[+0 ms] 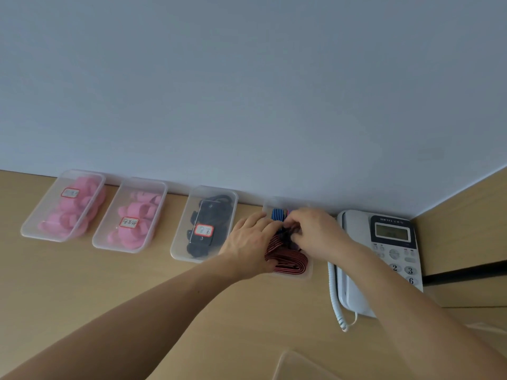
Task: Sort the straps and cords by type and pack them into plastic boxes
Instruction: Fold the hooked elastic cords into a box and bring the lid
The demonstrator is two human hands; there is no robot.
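Wooden desk [164, 297]; right fingers [295, 229] curled around straps [288, 261].

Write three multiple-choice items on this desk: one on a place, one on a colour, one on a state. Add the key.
1. The telephone stands:
A. right of the open box
B. left of it
C. on top of it

2. The folded strap at that box's near end is:
A. green
B. white
C. red

3. The right hand:
A. lies flat on the desk
B. pinches a dark strap in the box
C. lifts the handset

Key:
1 A, the phone sits just past the box's right wall.
2 C, it is red with thin dark lines.
3 B, its fingertips curl onto the strap over the box.
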